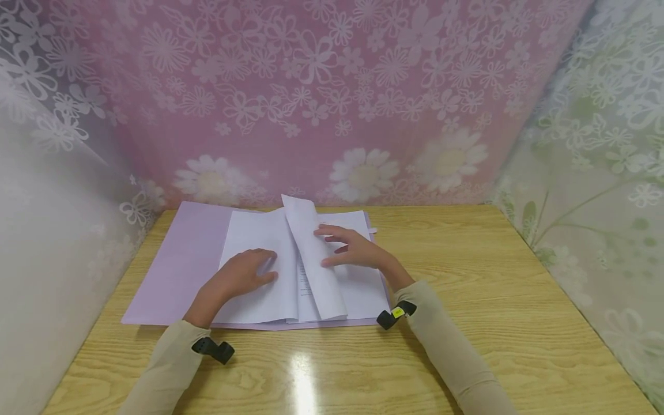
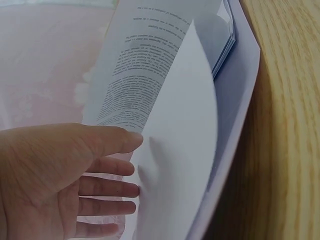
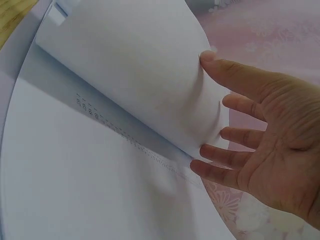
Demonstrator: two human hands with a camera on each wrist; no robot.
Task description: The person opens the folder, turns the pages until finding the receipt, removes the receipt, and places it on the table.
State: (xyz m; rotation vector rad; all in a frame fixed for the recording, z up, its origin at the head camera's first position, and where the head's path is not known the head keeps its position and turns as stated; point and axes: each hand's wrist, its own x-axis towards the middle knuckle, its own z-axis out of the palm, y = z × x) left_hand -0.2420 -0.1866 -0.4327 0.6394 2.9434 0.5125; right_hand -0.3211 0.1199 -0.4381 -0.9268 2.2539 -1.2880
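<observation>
1. One table (image 1: 467,357), wood-grained, carries the work; from where I stand, it meets a pink floral wall (image 1: 311,138).
2. Folder (image 1: 176,265): lilac, spread on the table's left half. Judged stiffer than its contents; support it by the outer edges.
3. Pages (image 1: 368,288): white, stacked inside the folder. Expect a light but loose-edged bundle; square it by the margins.
4. Sheet (image 1: 311,248): stands raised and curled, tilted across the pages near the middle. Likely light, limp, slippery against its neighbours and easily creased. Take hold at the free edge, thumb one side, fingers the other; avoid dragging a corner.
5. Right hand (image 1: 358,248): fingers spread, tips at the sheet; no firm pinch visible.
6. Left hand (image 1: 244,274): fingers loosely extended over the left-side paper, clasping nothing. Whether every fingertip makes contact, I cannot tell.
7. Print (image 1: 303,279): shows beneath the sheet; too small to read.
</observation>
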